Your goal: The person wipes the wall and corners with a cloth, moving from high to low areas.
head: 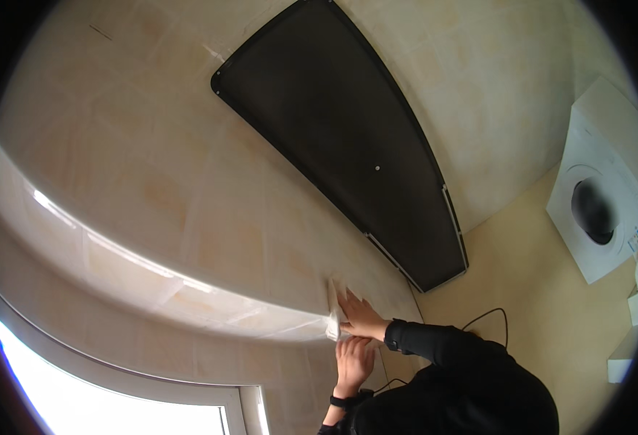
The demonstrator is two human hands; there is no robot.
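My right hand (pixel 362 316) reaches to a crumpled white cloth-like piece (pixel 333 325) that lies over the bright edge of a beige tiled ledge (pixel 204 285). Its fingers are spread against the tile beside that piece, and the thumb lies near it. Just below, my left hand (pixel 353 360), with a black band at the wrist, is bent with its fingertips close to the right palm. Whether the left fingers grip anything is hidden. Both arms wear black sleeves.
A long black panel (pixel 340 130) with light screw heads lies across the tiled surface above my hands. A white front-loading washing machine (pixel 593 201) stands at the right. A black cable (pixel 501 310) loops near my right arm. A bright window frame (pixel 234 408) is at lower left.
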